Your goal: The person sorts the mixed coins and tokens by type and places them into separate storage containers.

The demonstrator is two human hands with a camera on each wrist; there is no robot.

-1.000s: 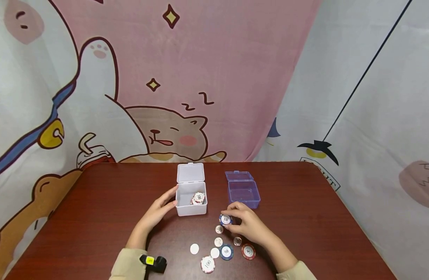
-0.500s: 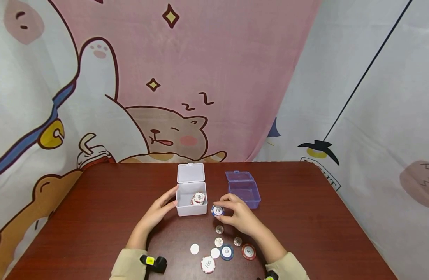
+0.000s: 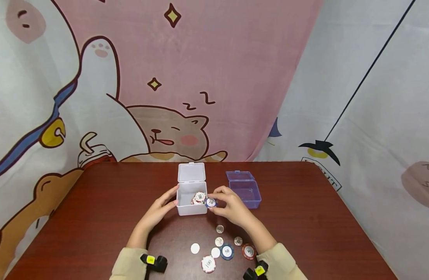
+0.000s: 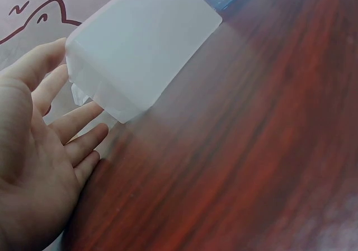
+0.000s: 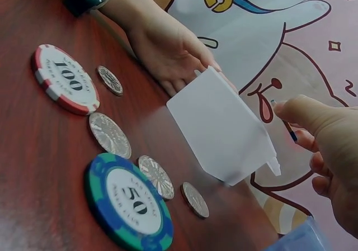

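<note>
A right hand pinches a round poker chip, its blue patterned edge circling a pale centre marked 10, at the right rim of a white plastic box on a glossy, reddish wood-grain table; whether chip and rim touch cannot be told. The left hand, fingers loose and ungripping, touches the box's smooth left wall. Inside, toward the right, lie pale chips edged in red, the box's flat lid folded back on the far side. To the right sits a translucent purple box. Nearer lie ridged metal coins, a blue-and-green 50 chip, a red 5 chip and a white-and-red 100 chip. Printed cloth hangs beyond.
</note>
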